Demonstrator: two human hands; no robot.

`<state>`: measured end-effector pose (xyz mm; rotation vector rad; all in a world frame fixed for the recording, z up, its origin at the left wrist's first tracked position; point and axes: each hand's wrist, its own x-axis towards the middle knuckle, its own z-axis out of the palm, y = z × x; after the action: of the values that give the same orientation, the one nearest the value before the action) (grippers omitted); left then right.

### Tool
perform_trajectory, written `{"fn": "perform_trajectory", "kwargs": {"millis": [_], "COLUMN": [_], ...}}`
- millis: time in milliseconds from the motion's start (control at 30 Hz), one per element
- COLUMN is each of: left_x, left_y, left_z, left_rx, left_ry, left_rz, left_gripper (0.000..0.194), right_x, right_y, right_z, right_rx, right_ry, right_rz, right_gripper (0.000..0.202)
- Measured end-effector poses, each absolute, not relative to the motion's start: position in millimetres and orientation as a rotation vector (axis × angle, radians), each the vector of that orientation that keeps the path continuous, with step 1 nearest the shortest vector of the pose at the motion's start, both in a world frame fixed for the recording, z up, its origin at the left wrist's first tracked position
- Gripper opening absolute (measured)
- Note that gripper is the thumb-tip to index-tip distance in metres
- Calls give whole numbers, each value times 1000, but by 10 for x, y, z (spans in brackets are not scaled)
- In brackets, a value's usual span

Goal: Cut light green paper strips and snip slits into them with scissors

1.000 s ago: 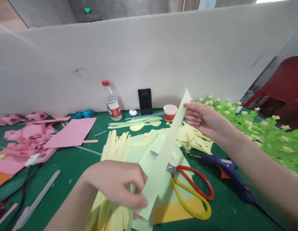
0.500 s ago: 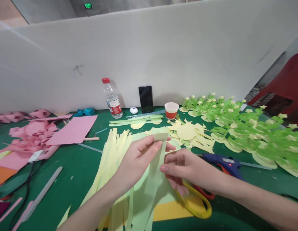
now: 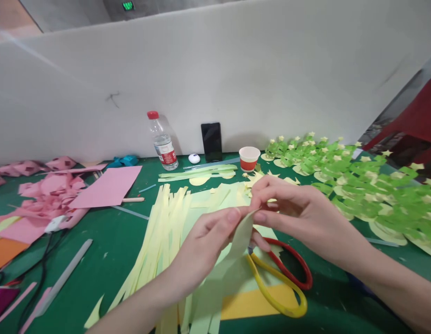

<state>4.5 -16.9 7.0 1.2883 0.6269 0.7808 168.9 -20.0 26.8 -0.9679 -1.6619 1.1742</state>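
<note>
My left hand (image 3: 215, 236) pinches a pale green paper strip (image 3: 241, 236) over the middle of the table. The fingers of my right hand (image 3: 285, 204) close on the strip's upper end, touching my left fingertips. The strip bends down toward the sheets below. Scissors (image 3: 278, 278) with one red and one yellow handle lie under my right hand, their blades hidden. Light green sheets (image 3: 201, 283) and a yellow-orange sheet (image 3: 259, 301) lie beneath. A bundle of pale yellow-green strips (image 3: 163, 222) is left of my hands.
Pink paper (image 3: 109, 188) and a cable lie left. Behind are a bottle (image 3: 164, 148), a phone (image 3: 211, 141) and a paper cup (image 3: 249, 159). Many green curled-paper pieces with stars (image 3: 368, 181) fill the right. A dark blue glue gun is mostly hidden under my right forearm.
My right hand has moved up to the strip's top end and now pinches it. The strip's upper end, flat before, is bent. More of the scissors shows.
</note>
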Motion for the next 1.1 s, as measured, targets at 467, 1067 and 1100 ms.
{"fn": "perform_trajectory", "kwargs": {"millis": [467, 1067, 1100], "left_x": [53, 34, 29], "left_y": [-216, -274, -281], "left_z": [89, 147, 145], "left_rx": [1270, 1839, 1841], "left_ry": [753, 920, 909], "left_rz": [938, 1177, 1184], "left_gripper": [13, 11, 15], "right_x": [1729, 1655, 1649], "right_y": [-283, -313, -312], "right_z": [280, 254, 251], "right_rx": [-992, -1046, -1040], "right_ry": [-1632, -1701, -1699], "right_rz": [659, 889, 908], "right_gripper": [16, 14, 14]}}
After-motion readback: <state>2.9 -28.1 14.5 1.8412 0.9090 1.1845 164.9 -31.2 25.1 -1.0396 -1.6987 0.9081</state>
